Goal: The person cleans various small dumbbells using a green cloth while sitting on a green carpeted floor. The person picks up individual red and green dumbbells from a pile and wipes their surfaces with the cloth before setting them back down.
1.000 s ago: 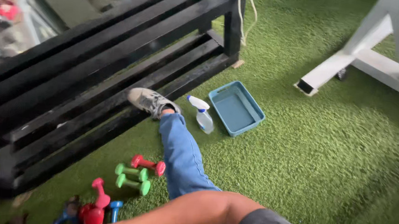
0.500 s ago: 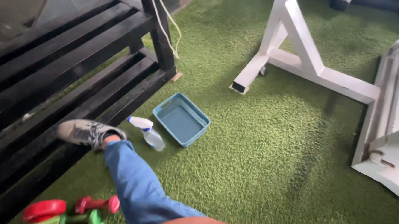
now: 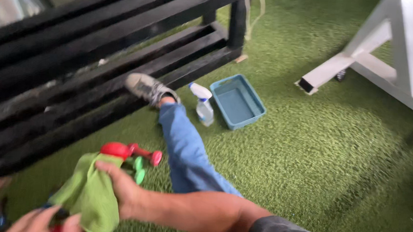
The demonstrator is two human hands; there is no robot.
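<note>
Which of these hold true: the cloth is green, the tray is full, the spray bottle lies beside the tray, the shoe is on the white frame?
1. The right hand holds a green cloth. True.
2. The blue tray is full of dumbbells. False: it is empty; the dumbbells lie on the grass by the leg.
3. The spray bottle lies beside the tray. True.
4. The shoe rests on the white frame. False: it rests against the black rack.

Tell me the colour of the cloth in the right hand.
The cloth in the right hand is light green, shown in the head view.
</note>
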